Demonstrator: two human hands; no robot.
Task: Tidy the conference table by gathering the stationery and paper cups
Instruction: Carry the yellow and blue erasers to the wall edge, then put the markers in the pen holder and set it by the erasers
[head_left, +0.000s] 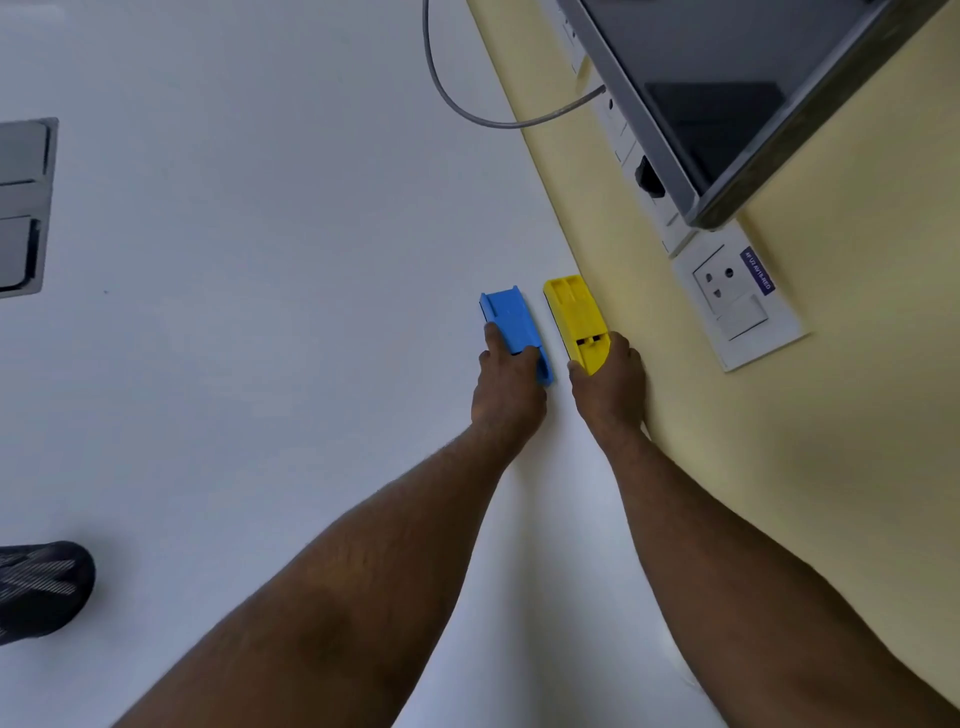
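Observation:
Two plastic whiteboard erasers lie side by side on the white table, close to the yellow wall. My left hand grips the near end of the blue eraser, fingers on its top. My right hand grips the near end of the yellow eraser, which lies right along the wall. Both erasers rest flat on the table. No paper cups are in view.
The yellow wall runs along the table's right edge, with a white socket plate and a wall-mounted screen above. A grey cable loops over the table. A metal cable hatch sits at the left; a dark object lies lower left.

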